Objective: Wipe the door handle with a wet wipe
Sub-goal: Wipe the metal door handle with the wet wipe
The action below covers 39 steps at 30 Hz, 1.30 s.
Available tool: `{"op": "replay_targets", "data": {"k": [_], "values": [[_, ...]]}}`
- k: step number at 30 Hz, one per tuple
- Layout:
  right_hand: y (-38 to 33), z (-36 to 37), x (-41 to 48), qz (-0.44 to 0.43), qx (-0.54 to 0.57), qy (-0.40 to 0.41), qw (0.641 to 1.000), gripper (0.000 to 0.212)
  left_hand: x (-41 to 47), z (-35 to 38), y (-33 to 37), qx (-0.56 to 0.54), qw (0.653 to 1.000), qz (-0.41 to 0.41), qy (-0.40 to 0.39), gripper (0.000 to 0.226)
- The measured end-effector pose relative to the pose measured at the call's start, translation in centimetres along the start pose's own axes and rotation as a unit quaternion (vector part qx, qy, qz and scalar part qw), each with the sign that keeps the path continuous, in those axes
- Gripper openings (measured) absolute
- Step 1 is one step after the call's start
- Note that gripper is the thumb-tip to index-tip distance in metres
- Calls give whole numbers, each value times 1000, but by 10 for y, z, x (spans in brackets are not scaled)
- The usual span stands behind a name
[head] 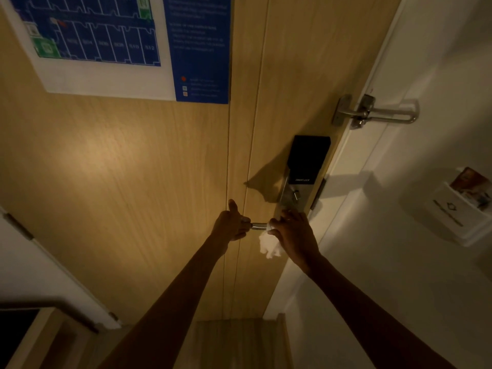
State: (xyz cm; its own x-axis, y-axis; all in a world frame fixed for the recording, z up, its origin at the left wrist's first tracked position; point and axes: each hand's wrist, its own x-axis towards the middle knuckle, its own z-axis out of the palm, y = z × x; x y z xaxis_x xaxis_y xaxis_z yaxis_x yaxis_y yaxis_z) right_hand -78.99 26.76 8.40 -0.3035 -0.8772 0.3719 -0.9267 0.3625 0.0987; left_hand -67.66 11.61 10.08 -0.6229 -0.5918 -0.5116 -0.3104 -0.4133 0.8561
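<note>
A silver lever door handle (258,225) sticks out from the smart lock plate (288,196) on a light wooden door (133,169). My left hand (231,221) grips the handle's free end, thumb raised. My right hand (294,233) is closed around the handle near the lock plate, holding a crumpled white wet wipe (269,245) that hangs below the handle. Only a short stretch of the handle shows between the two hands.
The black smart lock body (308,155) sits above the handle. A metal swing-bar door guard (378,111) spans door and white frame. A blue floor-plan sign (127,43) hangs on the door. A white key-card holder (463,209) is mounted on the right wall.
</note>
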Motion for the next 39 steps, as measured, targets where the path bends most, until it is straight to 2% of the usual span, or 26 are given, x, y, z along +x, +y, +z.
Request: {"op": "replay_targets", "data": {"k": [6,9,11,13,15,17,22,25,27,31,36,39], "values": [[-29,7,14,1,-4,-18,1000,25,-6,1,6,-3,1000,3,5,75],[-3,3,2,-2,12,-20,1000,28,-13,1,3,28,999,22,-2,56],[11,0,-1,5,10,-14,1000,26,-13,-1,-8,105,989,106,20,31],[7,-3,3,9,5,-13,1000,21,-10,-6,-22,138,967,214,19,8],[0,-4,5,-2,3,-14,1000,19,-3,-11,-32,158,947,281,10,17],[7,-5,1,-13,19,-4,1000,20,-3,-13,-33,186,933,308,12,21],[25,-8,-5,-1,51,-6,999,23,-5,-16,-26,186,932,310,-16,30],[2,-5,5,-28,61,-19,998,18,-8,-20,-22,173,946,270,-55,18],[4,-2,3,-18,72,-25,997,22,-10,-20,-18,168,952,245,-73,19],[38,0,-10,-14,78,-36,996,39,-12,-16,-15,157,958,232,-60,21],[33,3,-10,-42,84,-4,996,36,-15,-15,-15,149,960,230,-56,24],[46,6,-14,-46,103,-39,993,50,-17,-15,-14,152,958,235,-59,23]]}}
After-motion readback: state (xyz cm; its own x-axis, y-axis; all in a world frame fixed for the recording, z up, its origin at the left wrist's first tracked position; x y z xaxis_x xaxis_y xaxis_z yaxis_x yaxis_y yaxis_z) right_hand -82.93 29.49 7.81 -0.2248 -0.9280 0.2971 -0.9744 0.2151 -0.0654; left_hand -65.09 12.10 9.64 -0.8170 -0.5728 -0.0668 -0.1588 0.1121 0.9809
